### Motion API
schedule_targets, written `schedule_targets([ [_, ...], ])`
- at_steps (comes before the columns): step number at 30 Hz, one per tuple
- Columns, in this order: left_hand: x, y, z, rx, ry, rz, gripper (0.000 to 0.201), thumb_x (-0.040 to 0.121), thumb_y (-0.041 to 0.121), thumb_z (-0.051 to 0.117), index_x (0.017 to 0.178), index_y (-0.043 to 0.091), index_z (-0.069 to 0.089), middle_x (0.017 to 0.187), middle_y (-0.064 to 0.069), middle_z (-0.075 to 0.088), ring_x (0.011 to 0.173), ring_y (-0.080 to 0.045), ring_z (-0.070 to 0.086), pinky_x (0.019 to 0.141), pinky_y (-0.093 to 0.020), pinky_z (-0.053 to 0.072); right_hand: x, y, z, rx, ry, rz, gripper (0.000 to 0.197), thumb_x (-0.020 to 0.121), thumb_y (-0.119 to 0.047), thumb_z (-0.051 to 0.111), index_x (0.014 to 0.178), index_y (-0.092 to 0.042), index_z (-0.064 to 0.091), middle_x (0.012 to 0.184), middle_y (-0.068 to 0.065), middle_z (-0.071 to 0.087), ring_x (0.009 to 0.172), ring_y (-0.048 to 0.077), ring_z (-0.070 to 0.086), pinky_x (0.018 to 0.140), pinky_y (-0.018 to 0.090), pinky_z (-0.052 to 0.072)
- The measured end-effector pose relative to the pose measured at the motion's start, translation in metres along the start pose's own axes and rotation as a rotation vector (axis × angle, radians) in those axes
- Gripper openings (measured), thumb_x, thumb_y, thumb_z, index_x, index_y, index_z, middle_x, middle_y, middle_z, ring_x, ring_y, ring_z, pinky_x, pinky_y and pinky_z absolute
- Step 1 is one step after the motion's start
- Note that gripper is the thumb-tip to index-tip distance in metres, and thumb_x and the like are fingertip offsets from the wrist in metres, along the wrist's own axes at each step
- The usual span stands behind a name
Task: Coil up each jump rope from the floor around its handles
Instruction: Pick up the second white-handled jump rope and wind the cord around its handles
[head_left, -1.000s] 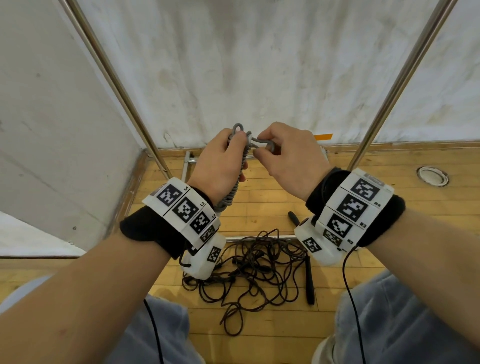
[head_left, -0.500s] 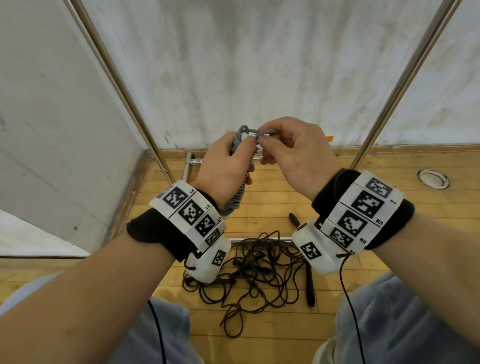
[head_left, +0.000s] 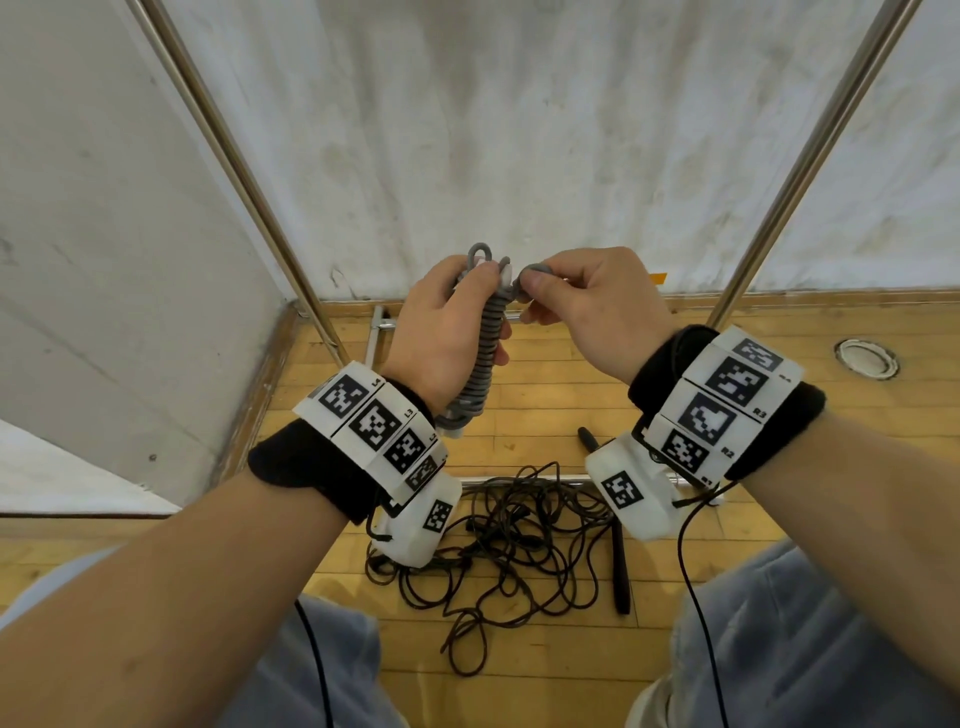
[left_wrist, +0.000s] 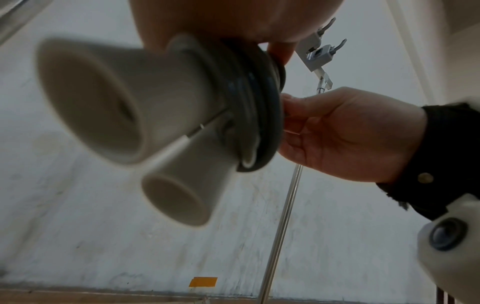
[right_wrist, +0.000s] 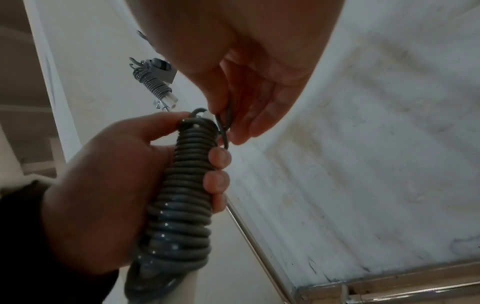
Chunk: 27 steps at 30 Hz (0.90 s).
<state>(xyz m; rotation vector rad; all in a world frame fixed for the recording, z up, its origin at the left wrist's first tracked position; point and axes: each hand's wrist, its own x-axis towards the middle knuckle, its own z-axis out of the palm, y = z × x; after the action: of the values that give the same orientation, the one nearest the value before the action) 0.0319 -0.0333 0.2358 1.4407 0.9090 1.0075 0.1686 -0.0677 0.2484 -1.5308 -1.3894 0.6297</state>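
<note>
Left hand (head_left: 447, 332) clenches the coiled grey jump rope (head_left: 480, 358) upright at chest height; right hand (head_left: 587, 306) pinches its end loop (head_left: 532, 273). Slackened pinch risks unwinding (black rope (head_left: 498, 540) lies on floor).

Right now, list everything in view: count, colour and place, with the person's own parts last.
grey jump rope: one, grey cord coiled around white handles, held up before the wall
black jump rope: one, black, tangled loose on the floor, handle beside it
coiled rope on rack: one, grey, hanging behind, seen in right wrist view
metal poles: two, silver, slanting against the wall
wooden floor: one, yellow-brown
floor fitting: one, round, white, far right
left hand: grips the coil
right hand: fingers pinch the cord's loose end at the top
</note>
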Motion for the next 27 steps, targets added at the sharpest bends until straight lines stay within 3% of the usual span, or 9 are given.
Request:
schedule_targets([
  [7, 0.000, 0.002, -0.003, -0.018, -0.026, -0.059, 0.023, 0.100, 0.021, 0.042, 0.086, 0.007, 0.054, 0.065, -0.014, 0.057, 0.049, -0.026, 0.054, 0.044, -0.027, 0.046, -0.004, -0.002, 0.001, -0.067, -0.023, -0.017, 0.017, 0.090, -0.024, 0.058, 0.076, -0.018, 0.067, 0.075, -0.005, 0.062, 0.077, 0.014, 0.062, 0.083, 0.041, 0.050],
  [10, -0.002, 0.002, 0.002, -0.061, -0.008, -0.099, 0.026, 0.099, 0.025, 0.043, 0.097, 0.002, 0.054, 0.065, -0.014, 0.059, 0.049, -0.026, 0.055, 0.043, -0.026, 0.046, -0.004, -0.004, 0.005, 0.106, 0.087, -0.001, 0.005, 0.086, -0.016, 0.063, 0.086, -0.020, 0.067, 0.084, -0.004, 0.065, 0.084, 0.017, 0.066, 0.085, 0.040, 0.053],
  [12, -0.001, 0.004, 0.005, -0.103, -0.002, -0.141, 0.026, 0.100, 0.026, 0.042, 0.094, 0.004, 0.053, 0.063, -0.012, 0.060, 0.047, -0.026, 0.055, 0.044, -0.026, 0.045, -0.004, -0.004, 0.008, 0.264, 0.173, 0.059, 0.018, 0.081, -0.012, 0.068, 0.098, -0.019, 0.063, 0.088, -0.002, 0.067, 0.087, 0.016, 0.068, 0.085, 0.036, 0.055],
  [14, -0.001, 0.006, 0.006, -0.142, 0.000, -0.165, 0.025, 0.100, 0.027, 0.041, 0.090, 0.007, 0.052, 0.062, -0.011, 0.060, 0.046, -0.026, 0.055, 0.045, -0.027, 0.044, -0.003, -0.004, 0.011, 0.332, 0.222, 0.081, 0.020, 0.079, -0.010, 0.071, 0.096, -0.017, 0.064, 0.086, -0.003, 0.068, 0.086, 0.014, 0.068, 0.084, 0.033, 0.056],
  [17, 0.001, 0.006, 0.007, -0.117, -0.001, -0.157, 0.024, 0.100, 0.026, 0.039, 0.089, 0.009, 0.052, 0.062, -0.010, 0.061, 0.046, -0.025, 0.056, 0.044, -0.026, 0.044, -0.004, -0.005, 0.013, 0.315, 0.230, 0.057, 0.011, 0.083, -0.007, 0.066, 0.086, -0.017, 0.069, 0.077, -0.007, 0.067, 0.076, 0.006, 0.066, 0.079, 0.025, 0.055],
  [19, 0.000, 0.004, 0.007, -0.096, -0.001, -0.142, 0.024, 0.101, 0.026, 0.039, 0.090, 0.008, 0.051, 0.061, -0.009, 0.061, 0.046, -0.025, 0.056, 0.042, -0.024, 0.044, -0.004, -0.006, 0.014, 0.268, 0.201, 0.029, 0.016, 0.089, -0.008, 0.058, 0.097, -0.013, 0.071, 0.082, -0.007, 0.068, 0.076, 0.002, 0.066, 0.080, 0.022, 0.055],
  [21, 0.001, 0.003, 0.005, -0.083, 0.010, -0.124, 0.023, 0.100, 0.025, 0.040, 0.094, 0.006, 0.052, 0.062, -0.009, 0.060, 0.046, -0.025, 0.055, 0.042, -0.025, 0.044, -0.004, -0.007, 0.014, 0.162, 0.147, -0.012, 0.023, 0.094, -0.010, 0.051, 0.108, -0.009, 0.068, 0.090, -0.002, 0.069, 0.085, 0.007, 0.066, 0.086, 0.028, 0.054],
  [24, 0.003, 0.002, 0.002, -0.050, 0.023, -0.084, 0.020, 0.098, 0.025, 0.044, 0.090, 0.009, 0.052, 0.062, -0.008, 0.060, 0.046, -0.026, 0.056, 0.043, -0.026, 0.044, -0.005, -0.009, 0.009, 0.028, 0.084, -0.113, 0.024, 0.094, -0.008, 0.048, 0.107, -0.009, 0.069, 0.097, 0.007, 0.068, 0.094, 0.020, 0.063, 0.088, 0.041, 0.051],
  [27, 0.002, 0.004, 0.001, -0.040, 0.024, -0.038, 0.019, 0.093, 0.028, 0.050, 0.084, 0.011, 0.051, 0.061, -0.009, 0.059, 0.045, -0.027, 0.056, 0.044, -0.027, 0.044, -0.004, -0.011, 0.003, 0.105, 0.095, -0.121, 0.020, 0.090, -0.006, 0.056, 0.101, -0.016, 0.070, 0.093, 0.008, 0.067, 0.083, 0.017, 0.067, 0.080, 0.031, 0.055],
])
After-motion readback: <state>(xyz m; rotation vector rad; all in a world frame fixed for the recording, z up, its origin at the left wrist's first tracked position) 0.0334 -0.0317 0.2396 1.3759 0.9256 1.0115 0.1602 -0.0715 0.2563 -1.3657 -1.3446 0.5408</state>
